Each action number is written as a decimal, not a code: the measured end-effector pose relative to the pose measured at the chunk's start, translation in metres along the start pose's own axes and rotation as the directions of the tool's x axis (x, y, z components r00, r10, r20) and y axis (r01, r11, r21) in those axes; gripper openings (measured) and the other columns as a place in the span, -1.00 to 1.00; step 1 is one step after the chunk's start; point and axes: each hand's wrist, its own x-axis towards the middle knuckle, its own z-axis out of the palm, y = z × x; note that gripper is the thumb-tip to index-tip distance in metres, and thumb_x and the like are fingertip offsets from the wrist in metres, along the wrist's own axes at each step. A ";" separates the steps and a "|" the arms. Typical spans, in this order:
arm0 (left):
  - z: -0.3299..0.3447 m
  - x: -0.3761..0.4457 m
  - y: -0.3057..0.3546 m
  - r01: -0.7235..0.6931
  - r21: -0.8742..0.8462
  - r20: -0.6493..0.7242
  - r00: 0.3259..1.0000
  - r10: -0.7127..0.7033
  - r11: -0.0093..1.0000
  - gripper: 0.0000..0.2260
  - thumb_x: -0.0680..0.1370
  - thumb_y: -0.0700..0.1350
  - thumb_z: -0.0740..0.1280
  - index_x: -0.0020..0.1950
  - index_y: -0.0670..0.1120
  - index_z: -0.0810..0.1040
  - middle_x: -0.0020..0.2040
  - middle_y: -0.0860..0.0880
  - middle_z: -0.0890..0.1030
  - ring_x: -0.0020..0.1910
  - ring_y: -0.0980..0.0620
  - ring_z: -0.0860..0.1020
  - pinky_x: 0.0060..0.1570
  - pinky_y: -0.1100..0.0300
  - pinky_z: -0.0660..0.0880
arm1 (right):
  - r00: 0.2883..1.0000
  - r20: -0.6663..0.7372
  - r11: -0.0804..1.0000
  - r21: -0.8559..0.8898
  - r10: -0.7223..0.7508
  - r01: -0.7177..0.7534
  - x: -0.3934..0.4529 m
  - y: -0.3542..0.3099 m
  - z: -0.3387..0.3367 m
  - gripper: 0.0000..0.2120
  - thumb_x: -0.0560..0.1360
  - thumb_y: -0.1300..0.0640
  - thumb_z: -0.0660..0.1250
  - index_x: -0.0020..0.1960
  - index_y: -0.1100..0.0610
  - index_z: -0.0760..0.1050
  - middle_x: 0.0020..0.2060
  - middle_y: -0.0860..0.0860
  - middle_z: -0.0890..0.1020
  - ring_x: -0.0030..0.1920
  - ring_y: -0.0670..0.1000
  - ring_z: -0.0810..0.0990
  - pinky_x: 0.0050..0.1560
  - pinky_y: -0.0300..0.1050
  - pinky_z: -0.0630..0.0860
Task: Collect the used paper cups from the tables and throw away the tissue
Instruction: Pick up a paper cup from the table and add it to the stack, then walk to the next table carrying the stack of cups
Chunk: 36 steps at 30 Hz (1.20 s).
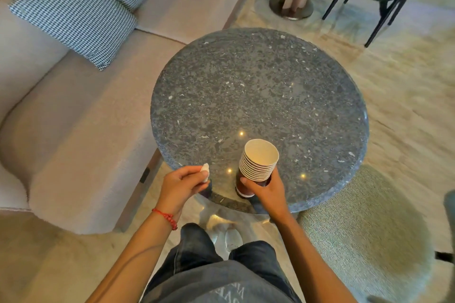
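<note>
Many nested paper cups (258, 162) in right hand (267, 192); left hand (183, 184) pinches tissue (205, 172).

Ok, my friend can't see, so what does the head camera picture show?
A person's right hand grips a tall stack of nested paper cups over a round speckled grey stone table, while the left hand pinches a small crumpled white tissue. A beige sofa with checked cushions stands alongside.
</note>
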 end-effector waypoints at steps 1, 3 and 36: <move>0.002 0.006 0.004 0.015 0.039 0.051 0.999 -0.017 0.999 -0.84 0.46 -0.31 0.36 0.03 -0.25 0.57 -0.14 -0.16 0.62 -0.14 -0.05 0.61 -0.23 0.30 0.59 | 0.999 -0.041 1.000 0.018 0.026 -0.026 -0.003 -0.001 -0.001 -0.37 0.33 0.16 0.52 0.32 0.03 0.32 0.15 -0.09 0.54 0.12 -0.24 0.52 -0.02 -0.43 0.48; 0.006 0.014 0.009 0.036 0.087 0.102 0.994 -0.045 0.996 -0.82 0.46 -0.33 0.35 0.05 -0.28 0.56 -0.13 -0.18 0.61 -0.10 -0.08 0.58 -0.22 0.30 0.58 | 0.995 -0.085 0.998 0.033 0.048 -0.045 -0.013 -0.004 -0.004 -0.35 0.33 0.14 0.52 0.34 0.13 0.33 0.17 -0.02 0.55 0.15 -0.10 0.53 0.02 -0.37 0.49; 0.183 -0.249 -0.194 -0.333 0.627 0.779 0.240 -0.579 0.704 -0.92 0.43 -0.40 0.35 -0.17 -0.25 0.59 -0.38 -0.06 0.64 -0.44 0.07 0.60 -0.31 0.30 0.58 | -0.049 -0.891 0.880 0.436 0.452 0.188 -0.470 0.074 -0.062 -0.63 0.34 0.25 0.50 0.09 0.09 0.49 -0.07 -0.04 0.66 -0.10 -0.19 0.63 -0.19 -0.35 0.52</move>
